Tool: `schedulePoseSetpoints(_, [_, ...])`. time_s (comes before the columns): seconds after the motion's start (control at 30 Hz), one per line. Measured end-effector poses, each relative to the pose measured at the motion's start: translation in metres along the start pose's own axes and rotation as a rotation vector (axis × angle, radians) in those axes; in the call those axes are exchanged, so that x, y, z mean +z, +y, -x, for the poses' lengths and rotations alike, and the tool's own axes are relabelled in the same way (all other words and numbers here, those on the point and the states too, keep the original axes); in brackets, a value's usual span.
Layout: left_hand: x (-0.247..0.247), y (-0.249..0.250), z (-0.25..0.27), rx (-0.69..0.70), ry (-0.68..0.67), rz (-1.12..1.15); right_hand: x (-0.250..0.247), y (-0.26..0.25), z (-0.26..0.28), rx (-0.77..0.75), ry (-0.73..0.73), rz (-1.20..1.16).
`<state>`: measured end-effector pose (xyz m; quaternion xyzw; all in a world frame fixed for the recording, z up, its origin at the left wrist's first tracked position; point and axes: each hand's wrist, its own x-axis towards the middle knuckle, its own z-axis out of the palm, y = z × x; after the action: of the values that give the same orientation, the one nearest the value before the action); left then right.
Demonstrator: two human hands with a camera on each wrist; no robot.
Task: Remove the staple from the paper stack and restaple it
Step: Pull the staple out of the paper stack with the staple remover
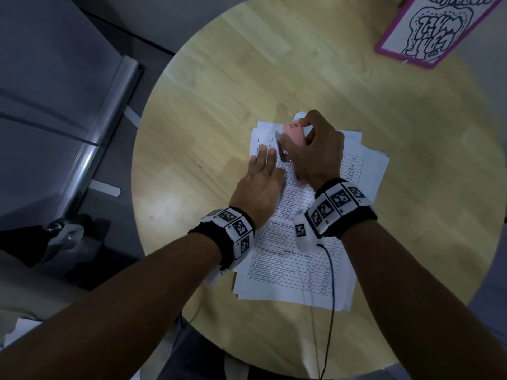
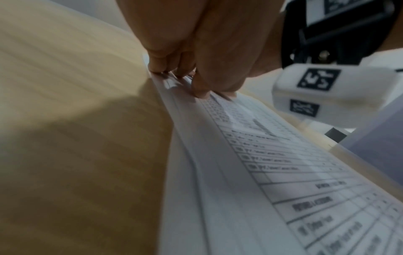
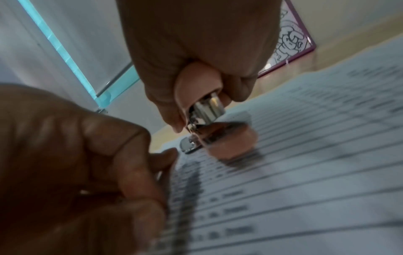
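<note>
A stack of printed white paper (image 1: 307, 242) lies on the round wooden table (image 1: 247, 78). My left hand (image 1: 260, 174) lies flat with straight fingers pressing the stack's far left corner; in the left wrist view its fingertips (image 2: 174, 72) bear on the paper edge (image 2: 196, 155). My right hand (image 1: 315, 149) grips a pink stapler (image 1: 293, 133) just right of the left fingers. In the right wrist view the stapler (image 3: 196, 86) points its metal tail end (image 3: 189, 146) down at the paper (image 3: 305, 172). No staple shows in any view.
A pink-framed card with a black drawing (image 1: 428, 26) lies at the table's far right. A grey metal cabinet or frame (image 1: 82, 133) stands beyond the table's left edge. A black cable (image 1: 329, 297) runs from my right wristband across the paper.
</note>
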<state>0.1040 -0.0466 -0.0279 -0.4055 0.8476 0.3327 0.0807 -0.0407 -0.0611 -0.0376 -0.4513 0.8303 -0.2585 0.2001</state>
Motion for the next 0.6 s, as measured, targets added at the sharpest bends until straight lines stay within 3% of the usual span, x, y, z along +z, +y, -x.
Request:
schedulePoseSetpoints(0.4, [0.003,-0.001,-0.003,0.039,0.066,0.063,0.022,-0.016,-0.012,0.024,0.118,0.039])
schedulePoseSetpoints(0.6, [-0.001,-0.01,-0.002,0.036,0.128,0.106,0.002,-0.022,-0.044,-0.036,0.054,0.017])
